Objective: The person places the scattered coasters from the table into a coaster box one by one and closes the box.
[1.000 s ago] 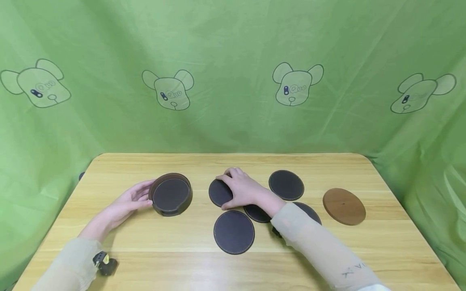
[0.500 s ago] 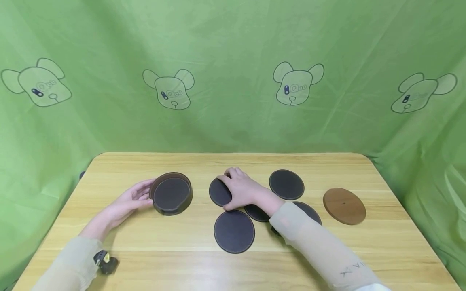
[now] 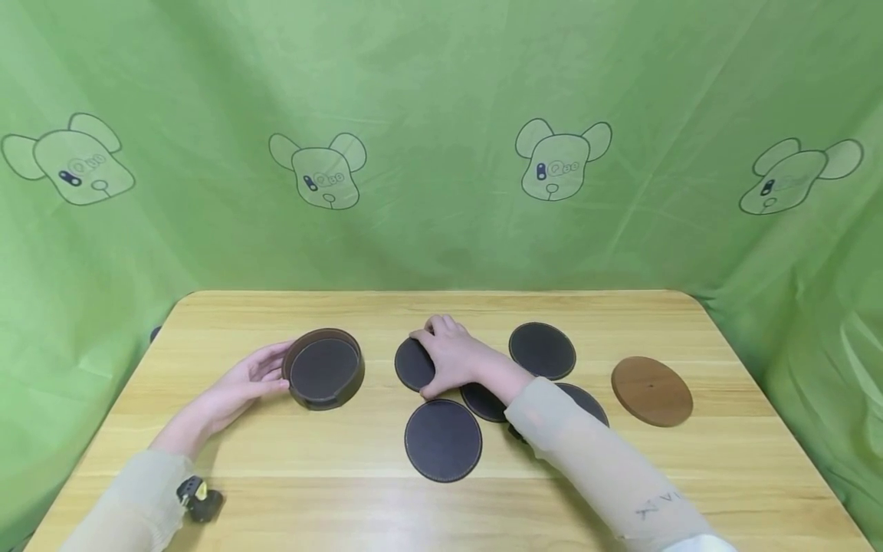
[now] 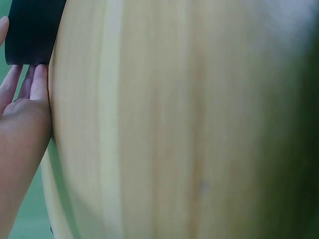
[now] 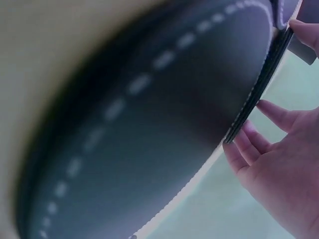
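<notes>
On the left of the table, my left hand [image 3: 237,387] holds the side of a round dark coaster holder [image 3: 353,387], thumb in front and fingers behind. A dark disc lies inside the holder. In the left wrist view the fingertips touch the edge of the dark holder [image 4: 32,32]. Near the middle, my right hand [image 3: 455,356] pinches a round dark coaster [image 3: 412,364] across its edges, partly covering it. The coaster appears flat on the table. The right wrist view shows my right hand [image 5: 284,164] beyond a large stitched coaster [image 5: 164,129] close to the camera.
A stitched dark coaster [image 3: 444,441] lies in front of the right hand. Two more dark coasters, one [image 3: 484,404] and another [image 3: 585,402], are partly hidden by the right arm. Behind is a dark coaster [image 3: 543,350]; a brown disc [image 3: 651,391] lies far right.
The right hand and forearm have shifted very slightly left, with the hand still at the same coaster. My left hand and the holder look unmoved.
</notes>
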`<act>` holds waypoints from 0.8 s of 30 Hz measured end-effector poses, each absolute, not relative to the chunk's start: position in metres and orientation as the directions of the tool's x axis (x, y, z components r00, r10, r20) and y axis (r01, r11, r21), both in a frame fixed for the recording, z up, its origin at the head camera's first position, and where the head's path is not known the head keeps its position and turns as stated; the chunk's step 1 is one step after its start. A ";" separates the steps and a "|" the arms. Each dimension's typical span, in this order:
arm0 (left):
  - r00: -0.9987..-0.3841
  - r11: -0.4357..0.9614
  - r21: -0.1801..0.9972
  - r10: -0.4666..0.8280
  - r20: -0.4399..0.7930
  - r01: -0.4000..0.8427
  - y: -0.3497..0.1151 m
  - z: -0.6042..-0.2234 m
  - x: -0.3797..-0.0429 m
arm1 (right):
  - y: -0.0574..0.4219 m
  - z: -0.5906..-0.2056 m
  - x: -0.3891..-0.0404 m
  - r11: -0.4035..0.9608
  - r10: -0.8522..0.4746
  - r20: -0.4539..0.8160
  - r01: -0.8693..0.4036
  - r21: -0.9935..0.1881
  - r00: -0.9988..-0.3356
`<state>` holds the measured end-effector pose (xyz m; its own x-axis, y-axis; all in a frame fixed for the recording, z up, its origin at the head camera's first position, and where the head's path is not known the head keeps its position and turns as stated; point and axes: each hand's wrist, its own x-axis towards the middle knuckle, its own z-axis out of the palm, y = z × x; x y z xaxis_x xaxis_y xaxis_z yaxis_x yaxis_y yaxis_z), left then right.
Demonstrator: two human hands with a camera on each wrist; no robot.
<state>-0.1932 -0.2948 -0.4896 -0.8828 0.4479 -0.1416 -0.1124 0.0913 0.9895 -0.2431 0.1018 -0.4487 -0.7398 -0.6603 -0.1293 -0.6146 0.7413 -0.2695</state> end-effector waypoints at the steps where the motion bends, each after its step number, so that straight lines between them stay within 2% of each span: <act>1: -0.882 0.090 0.990 0.450 -0.138 -0.109 -0.295 -0.489 -0.193 | 0.102 -0.449 -0.244 0.741 -0.660 -0.129 -0.615 -0.270 -0.740; 11: -0.887 0.087 0.989 0.438 -0.145 -0.118 -0.294 -0.491 -0.192 | 0.096 -0.442 -0.248 0.737 -0.651 -0.090 -0.600 -0.312 -0.753; 24: -0.885 0.079 0.991 0.447 -0.129 -0.105 -0.293 -0.489 -0.191 | 0.076 -0.421 -0.251 0.707 -0.673 -0.013 -0.638 -0.306 -0.739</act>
